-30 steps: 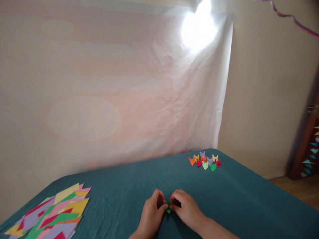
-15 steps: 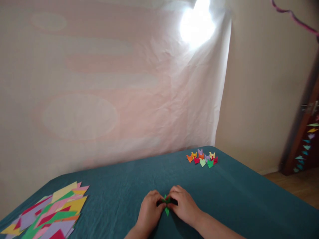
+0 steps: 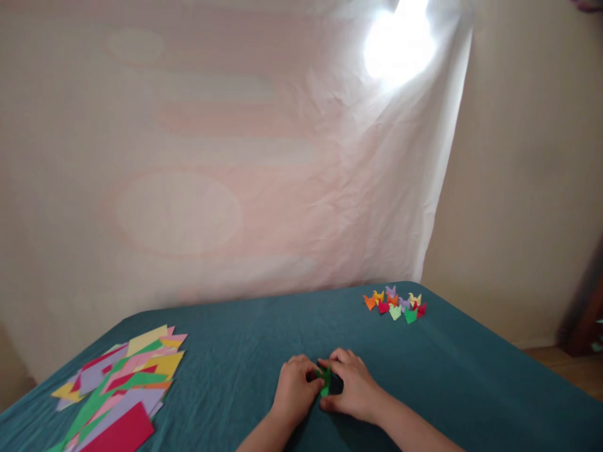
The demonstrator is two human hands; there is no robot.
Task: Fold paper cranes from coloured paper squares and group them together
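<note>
My left hand (image 3: 294, 390) and my right hand (image 3: 352, 388) meet low in the middle of a teal-covered table (image 3: 245, 351). Between their fingertips sits a small green folded paper piece (image 3: 325, 380), pinched from both sides with the fingers curled around it. Most of the green piece is hidden by my fingers; only a narrow strip of it shows.
A loose pile of coloured paper sheets (image 3: 120, 389) lies at the table's near left. A cluster of several small folded paper figures (image 3: 394, 302) sits at the far right corner. A white cloth (image 3: 235, 157) hangs behind the table, with a bright light spot at its top right.
The view has swung a little to the left. My hands stay together on the green piece, and its lower tip that showed below my fingers is now tucked between them.
</note>
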